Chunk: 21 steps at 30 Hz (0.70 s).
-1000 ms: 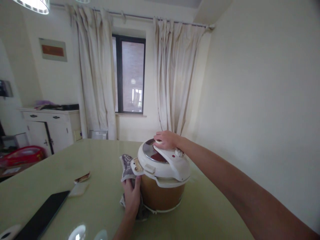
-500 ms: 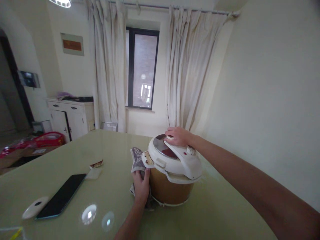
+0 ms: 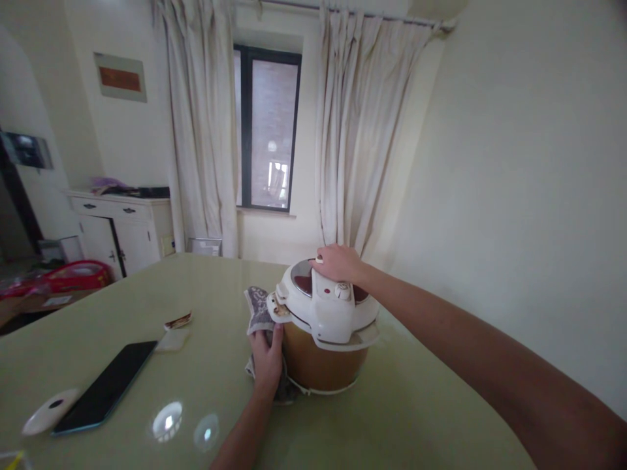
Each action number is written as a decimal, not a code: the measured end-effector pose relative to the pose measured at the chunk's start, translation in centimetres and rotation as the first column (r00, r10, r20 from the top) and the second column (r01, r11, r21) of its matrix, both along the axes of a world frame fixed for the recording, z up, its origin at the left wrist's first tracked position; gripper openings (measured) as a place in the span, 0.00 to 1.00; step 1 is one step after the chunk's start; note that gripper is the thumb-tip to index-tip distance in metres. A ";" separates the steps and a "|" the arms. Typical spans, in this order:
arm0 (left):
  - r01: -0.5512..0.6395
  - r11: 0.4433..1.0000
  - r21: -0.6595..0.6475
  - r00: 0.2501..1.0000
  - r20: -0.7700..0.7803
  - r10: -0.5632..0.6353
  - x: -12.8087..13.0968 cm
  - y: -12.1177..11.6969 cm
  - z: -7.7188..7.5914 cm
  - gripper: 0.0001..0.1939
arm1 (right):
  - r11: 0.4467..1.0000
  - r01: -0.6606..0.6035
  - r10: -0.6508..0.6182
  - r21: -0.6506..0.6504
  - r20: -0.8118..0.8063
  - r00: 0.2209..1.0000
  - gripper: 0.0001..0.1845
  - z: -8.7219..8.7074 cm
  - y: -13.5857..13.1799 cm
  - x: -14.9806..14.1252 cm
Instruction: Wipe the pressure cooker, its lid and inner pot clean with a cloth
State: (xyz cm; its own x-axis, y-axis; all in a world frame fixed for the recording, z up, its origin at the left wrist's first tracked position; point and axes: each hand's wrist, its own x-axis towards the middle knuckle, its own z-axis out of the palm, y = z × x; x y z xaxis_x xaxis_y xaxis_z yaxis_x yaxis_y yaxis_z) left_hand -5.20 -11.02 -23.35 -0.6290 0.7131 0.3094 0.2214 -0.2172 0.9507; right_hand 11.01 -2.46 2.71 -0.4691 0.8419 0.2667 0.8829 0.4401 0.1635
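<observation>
An electric pressure cooker (image 3: 321,359) with a brown-gold body stands on the table. Its white lid (image 3: 294,307) has shiny dark panels, a raised handle bar and a round valve knob (image 3: 341,290). My right hand (image 3: 337,262) is closed over the far end of the lid's handle. Low on the cooker's left side, my left hand (image 3: 267,359) grips a grey patterned cloth (image 3: 258,310) and presses it to the body. The thumb lies against the pot wall, while the other fingers are partly hidden in the cloth.
On the pale green table (image 3: 215,300), a dark phone-like slab (image 3: 108,385) lies at left beside a white oval object (image 3: 50,411). Behind it are a small white piece (image 3: 171,341) and a brown-stained piece (image 3: 179,320). A white cabinet (image 3: 132,238) and red basket (image 3: 81,275) stand beyond.
The lid has turned clockwise on the cooker, its handle bar's near end swinging left to face me. My right hand turned with it; my left hand stays at the cloth. The view shifted slightly right.
</observation>
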 end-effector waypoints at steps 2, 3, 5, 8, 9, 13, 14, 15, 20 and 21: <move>-0.001 1.000 0.002 1.000 0.000 0.001 0.0 0.0 -0.1 0.28 | 1.000 -0.031 0.031 -0.003 0.010 0.999 0.28 0.2 0.1 0.2; -0.003 1.000 0.002 1.000 -0.001 0.003 0.0 0.0 -0.1 0.28 | 0.999 -0.054 0.054 0.003 0.018 0.998 0.27 0.3 0.2 0.3; -0.010 1.000 0.000 1.000 -0.007 0.010 0.0 0.0 -0.1 0.28 | 0.994 -0.097 0.096 0.040 0.025 0.995 0.25 0.9 0.4 0.5; -0.021 1.000 -0.005 1.000 -0.019 0.021 0.0 0.0 0.0 0.28 | 0.985 -0.121 0.123 0.122 -0.005 0.992 0.26 2.4 0.6 0.7; -0.023 1.000 -0.003 1.000 -0.022 0.023 -0.1 0.0 0.0 0.28 | 0.983 -0.116 0.120 0.143 -0.024 0.992 0.26 3.1 0.6 0.9; -0.014 1.000 -0.013 0.999 -0.030 0.014 -0.2 -0.1 0.2 0.28 | 0.979 -0.080 0.106 0.186 -0.135 0.985 0.26 5.7 0.9 2.5; -0.012 1.000 -0.021 0.999 -0.033 0.011 -0.3 -0.1 0.2 0.28 | 0.978 -0.065 0.103 0.197 -0.190 0.976 0.25 6.1 1.0 3.3; -0.014 0.999 -0.031 0.999 -0.035 0.013 -0.3 -0.1 0.2 0.28 | 0.976 -0.045 0.101 0.214 -0.260 0.960 0.24 6.5 1.1 4.5; -0.101 0.993 -0.054 0.994 -0.052 0.099 -1.3 -0.2 0.7 0.30 | 0.954 0.144 0.093 0.264 -0.715 0.693 0.27 5.1 0.5 12.9; -0.113 0.992 -0.060 0.993 -0.039 0.111 -1.6 -0.3 1.0 0.30 | 0.952 0.181 0.085 0.248 -0.779 0.621 0.28 4.1 -0.3 14.6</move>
State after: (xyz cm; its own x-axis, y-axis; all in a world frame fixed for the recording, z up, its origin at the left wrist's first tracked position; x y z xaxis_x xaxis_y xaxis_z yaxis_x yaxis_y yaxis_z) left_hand -6.79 -11.28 -22.34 -0.6954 0.6574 0.2904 0.2744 -0.1306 0.9527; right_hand 25.65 -2.71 6.83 0.0642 0.6827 0.7278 0.7525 0.4459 -0.4847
